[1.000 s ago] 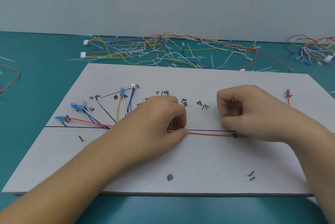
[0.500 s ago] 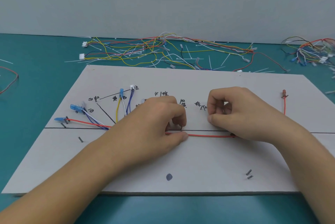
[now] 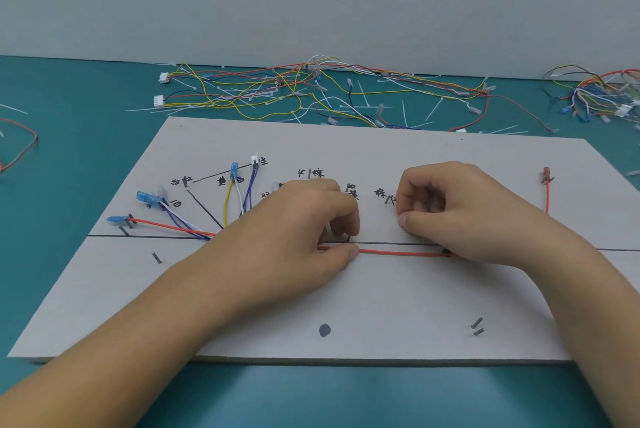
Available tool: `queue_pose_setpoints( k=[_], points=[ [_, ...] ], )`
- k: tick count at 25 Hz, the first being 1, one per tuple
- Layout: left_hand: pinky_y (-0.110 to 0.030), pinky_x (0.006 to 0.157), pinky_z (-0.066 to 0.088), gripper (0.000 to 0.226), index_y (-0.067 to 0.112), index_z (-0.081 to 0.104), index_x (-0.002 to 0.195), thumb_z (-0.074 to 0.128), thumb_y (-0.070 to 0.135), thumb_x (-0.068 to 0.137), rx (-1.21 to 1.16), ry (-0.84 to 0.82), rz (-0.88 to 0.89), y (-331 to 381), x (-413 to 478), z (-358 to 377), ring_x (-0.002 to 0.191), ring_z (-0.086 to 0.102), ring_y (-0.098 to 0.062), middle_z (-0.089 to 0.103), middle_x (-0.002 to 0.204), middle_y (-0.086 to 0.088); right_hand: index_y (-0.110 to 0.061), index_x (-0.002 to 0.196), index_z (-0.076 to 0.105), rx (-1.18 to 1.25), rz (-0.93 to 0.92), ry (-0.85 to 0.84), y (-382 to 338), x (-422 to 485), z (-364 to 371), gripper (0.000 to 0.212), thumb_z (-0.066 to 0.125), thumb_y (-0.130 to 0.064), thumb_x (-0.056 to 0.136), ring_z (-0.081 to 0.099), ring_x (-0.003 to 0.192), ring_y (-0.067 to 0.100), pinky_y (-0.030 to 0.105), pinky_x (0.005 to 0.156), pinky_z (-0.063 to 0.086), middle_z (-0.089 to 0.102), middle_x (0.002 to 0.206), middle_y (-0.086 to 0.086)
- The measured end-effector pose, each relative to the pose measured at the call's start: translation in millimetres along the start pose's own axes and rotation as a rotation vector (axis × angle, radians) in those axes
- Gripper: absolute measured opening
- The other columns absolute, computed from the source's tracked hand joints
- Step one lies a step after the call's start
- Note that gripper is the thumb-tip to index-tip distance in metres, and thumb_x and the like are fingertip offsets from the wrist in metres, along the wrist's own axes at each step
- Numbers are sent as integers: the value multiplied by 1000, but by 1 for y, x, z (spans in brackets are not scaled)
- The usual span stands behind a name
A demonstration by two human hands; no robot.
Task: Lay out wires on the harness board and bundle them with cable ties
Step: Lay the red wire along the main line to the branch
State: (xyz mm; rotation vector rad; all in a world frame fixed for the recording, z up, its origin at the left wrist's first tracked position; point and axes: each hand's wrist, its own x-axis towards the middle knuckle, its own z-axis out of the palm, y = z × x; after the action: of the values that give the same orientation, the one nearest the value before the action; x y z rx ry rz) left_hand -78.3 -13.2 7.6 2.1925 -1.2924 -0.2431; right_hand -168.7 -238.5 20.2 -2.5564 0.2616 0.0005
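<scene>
Covering the lower view, the teal tabletop [image 3: 86,150] carries the grey harness board [image 3: 381,306], which is marked with hand-written labels and a drawn black line. A tangle of loose wires [image 3: 277,91] mixed with white cable ties [image 3: 403,114] lies on the tabletop at 12 o'clock from the board. A second wire bundle [image 3: 595,95] lies at 2 o'clock.

The left hand [image 3: 298,219] rests on the middle of the board. Its fingers are curled under, and its thumb pinches the red wire [image 3: 398,252] against the board. The right hand [image 3: 460,213], at 3 o'clock from the left, is curled in a loose fist with the thumb tip against the forefinger. Whether it holds anything cannot be told.

The red wire runs straight between the two hands, just below the drawn line. It comes out again at 9 o'clock and ends in a blue terminal [image 3: 116,219]. A yellow wire [image 3: 227,206] and some white and blue ones fan out towards 10 o'clock. Two small dark pegs [image 3: 477,322] stand at 5 o'clock.
</scene>
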Motion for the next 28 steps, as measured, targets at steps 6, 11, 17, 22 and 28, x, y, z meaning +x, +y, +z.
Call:
queue_pose_setpoints(
  k=[6, 11, 17, 22, 28],
  points=[
    [-16, 70, 46, 5, 30, 67, 91, 72, 30, 89, -24, 17, 32, -3, 1, 1, 83, 57, -2, 57, 88, 14, -34, 79, 66, 20, 10, -12, 2, 1, 0, 17, 68, -17, 84, 52, 52, 2, 21, 52, 41, 63, 65, -15],
    [-15, 67, 42, 11, 26, 71, 81, 75, 16, 85, -33, 186, 57, -5, 2, -15, 79, 62, -9, 65, 80, 12, -33, 79, 66, 31, 12, -20, 4, 3, -1, 16, 68, -18, 84, 52, 51, 2, 23, 52, 42, 64, 66, -12],
    [-5, 58, 41, 14, 26, 72, 74, 75, 17, 84, -65, 500, -71, -18, 1, -52, 66, 64, -1, 70, 75, 16, -32, 80, 66, 29, -3, -23, 6, 3, 0, 15, 66, -18, 84, 53, 53, 2, 23, 53, 42, 65, 69, -9],
    [-21, 52, 40, 10, 37, 73, 80, 74, 46, 84, 2, 490, -409, -52, -1, -82, 43, 54, 1, 65, 64, 20, -32, 80, 66, 28, -8, -26, 7, 3, 0, 14, 67, -18, 84, 52, 52, 2, 25, 53, 43, 66, 69, -9],
    [-25, 59, 43, 10, 31, 73, 75, 77, 31, 84, 82, 179, -505, -69, 8, -69, 62, 62, -8, 70, 76, 11, -32, 81, 67, 34, -3, -25, 8, 4, 0, 14, 67, -19, 85, 52, 52, 2, 18, 49, 41, 65, 68, -9]
  ],
)
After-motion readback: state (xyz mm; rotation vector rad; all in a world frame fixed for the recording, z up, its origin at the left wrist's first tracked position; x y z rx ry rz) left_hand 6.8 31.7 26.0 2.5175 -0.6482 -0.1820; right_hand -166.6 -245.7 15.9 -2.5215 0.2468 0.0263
